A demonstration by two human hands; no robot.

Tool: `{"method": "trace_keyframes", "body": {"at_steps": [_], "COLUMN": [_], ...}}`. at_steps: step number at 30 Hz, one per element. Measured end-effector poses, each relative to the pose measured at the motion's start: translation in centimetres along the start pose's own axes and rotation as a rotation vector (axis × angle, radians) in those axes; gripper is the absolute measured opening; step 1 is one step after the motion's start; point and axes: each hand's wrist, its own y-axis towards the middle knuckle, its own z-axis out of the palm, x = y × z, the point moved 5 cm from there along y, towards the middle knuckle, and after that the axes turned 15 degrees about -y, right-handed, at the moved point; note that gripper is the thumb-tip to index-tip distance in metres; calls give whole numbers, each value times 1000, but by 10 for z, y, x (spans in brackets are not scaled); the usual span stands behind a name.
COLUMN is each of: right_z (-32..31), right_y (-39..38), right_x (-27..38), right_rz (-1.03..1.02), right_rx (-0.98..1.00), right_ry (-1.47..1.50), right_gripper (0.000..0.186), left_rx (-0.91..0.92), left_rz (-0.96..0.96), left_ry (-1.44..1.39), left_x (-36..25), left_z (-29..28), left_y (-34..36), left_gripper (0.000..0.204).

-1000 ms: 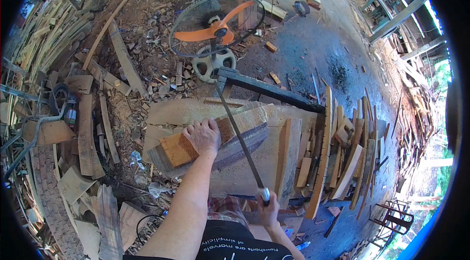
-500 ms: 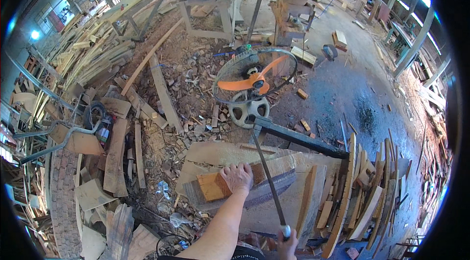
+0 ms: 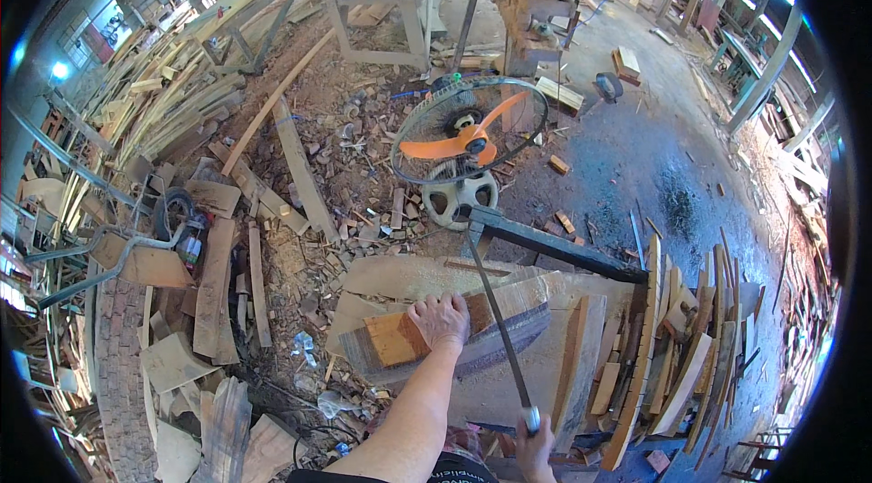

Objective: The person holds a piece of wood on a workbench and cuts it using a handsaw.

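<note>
A thick curved wooden block [image 3: 509, 300] lies on a flat wooden surface [image 3: 490, 406] in front of me. My left hand [image 3: 440, 320] grips its upper side, with bent fingers reaching over the far edge. Beside that hand, a smaller orange-brown wood piece [image 3: 391, 341] rests along the block. In my right hand [image 3: 534, 448], low in the picture, is the pale handle of a long, narrow dark blade [image 3: 505, 338]. It slants away across the block, to the right of my left hand, with its tip near a dark beam. Its exact kind and its edge are too unclear to tell.
A dark beam [image 3: 563, 253] crosses beyond the block. Behind it stands a fan [image 3: 472, 145] with orange blades. Curved wood strips [image 3: 640, 347] crowd the right side; a wheelbarrow [image 3: 136, 256] and boards stand left. Scraps [image 3: 363, 201] litter the ground.
The whole view has shifted slightly, so the scene sits a little higher. My left hand stays on the block; my right hand and the blade have moved very slightly forward.
</note>
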Motion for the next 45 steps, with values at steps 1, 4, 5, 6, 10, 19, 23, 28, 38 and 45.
{"method": "trace_keyframes", "body": {"at_steps": [1, 4, 5, 6, 10, 19, 23, 28, 38, 45], "right_z": [12, 41, 40, 42, 14, 37, 25, 7, 25, -35], "right_y": [22, 66, 64, 65, -35, 58, 30, -70, 41, -51], "right_x": [14, 24, 21, 20, -71, 18, 1, -89, 16, -22], "right_rz": [7, -46, -83, -123, 226, -45, -116, 431, -136, 29], "right_rx": [40, 46, 2, -41, 50, 16, 22, 180, -3, 26], "right_ry": [5, -56, -50, -42, 245, -67, -148, 616, -109, 19], "right_gripper": [18, 17, 16, 14, 21, 16, 17, 45, 21, 14], "left_rx": [-14, 17, 13, 2, -38, 8, -52, -17, -36, -108], "left_rz": [3, 14, 19, 13, -8, -9, 2, -11, 17, 63], "left_ry": [14, -2, 0, 1, 2, -22, -16, -40, -72, -2], "left_x": [3, -2, -1, 2, 2, 1, 9, 0, 5, 4], "left_z": [-1, 7, 9, 11, 7, 9, 6, 7, 7, 5], "left_y": [1, 1, -3, -4, -5, -5, -3, -2, -7, -6], "left_gripper": [38, 38, 38, 38, 38, 38, 38, 38, 39, 40]}}
